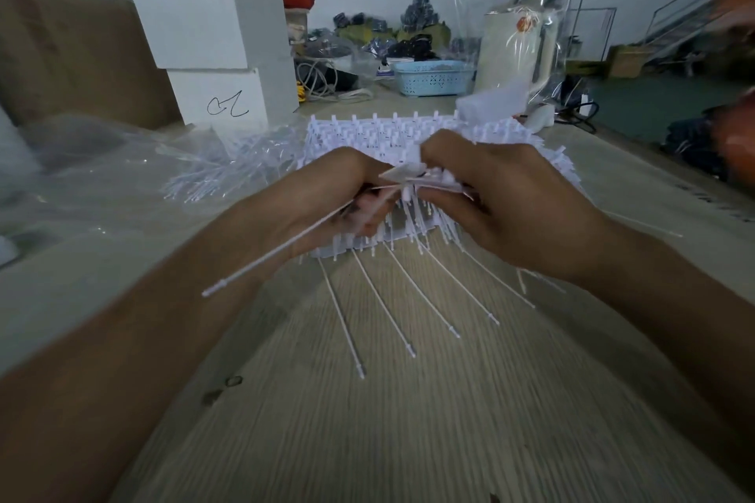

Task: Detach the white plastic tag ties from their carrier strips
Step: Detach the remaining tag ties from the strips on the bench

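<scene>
My two arms reach in from the bottom of the frame. In the middle, my left hand pinches one white tag tie, and my right hand grips a carrier strip. Under them a pile of strips lies on the bench. Loose ties sit to the left, white boxes in the upper left.

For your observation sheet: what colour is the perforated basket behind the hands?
Light blue; the basket shows in the head view, the only one.
</scene>
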Demonstrator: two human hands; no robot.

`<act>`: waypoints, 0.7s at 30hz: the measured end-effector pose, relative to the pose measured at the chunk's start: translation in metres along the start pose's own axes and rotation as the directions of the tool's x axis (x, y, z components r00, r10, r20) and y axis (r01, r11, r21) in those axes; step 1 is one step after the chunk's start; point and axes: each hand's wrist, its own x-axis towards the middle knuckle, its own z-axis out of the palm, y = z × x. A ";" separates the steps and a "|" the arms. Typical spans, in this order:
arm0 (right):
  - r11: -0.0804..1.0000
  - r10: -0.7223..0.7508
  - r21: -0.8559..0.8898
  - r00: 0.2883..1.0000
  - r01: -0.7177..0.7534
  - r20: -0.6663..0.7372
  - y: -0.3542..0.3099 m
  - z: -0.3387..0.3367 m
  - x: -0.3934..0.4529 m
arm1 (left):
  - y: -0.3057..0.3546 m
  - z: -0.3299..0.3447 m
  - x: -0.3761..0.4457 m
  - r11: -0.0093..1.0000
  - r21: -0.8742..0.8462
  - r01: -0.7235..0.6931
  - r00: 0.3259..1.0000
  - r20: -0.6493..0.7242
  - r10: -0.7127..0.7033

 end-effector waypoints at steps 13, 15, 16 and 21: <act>0.693 0.664 0.503 0.730 -0.517 -0.163 0.072 -0.048 -0.017 | 0.000 -0.010 -0.004 0.953 0.254 -0.164 0.986 0.028 0.162; 0.596 0.714 0.551 0.700 -0.584 -0.030 0.074 -0.048 -0.021 | -0.003 -0.012 -0.002 0.968 0.176 -0.179 0.983 -0.017 0.184; 0.554 0.717 0.565 0.696 -0.612 0.051 0.070 -0.044 -0.020 | -0.004 -0.012 -0.002 0.972 0.140 -0.191 0.981 0.003 0.192; 0.449 0.532 0.608 0.742 -0.655 0.407 0.027 -0.009 -0.010 | -0.008 -0.011 0.000 0.931 0.253 -0.264 0.964 0.091 0.248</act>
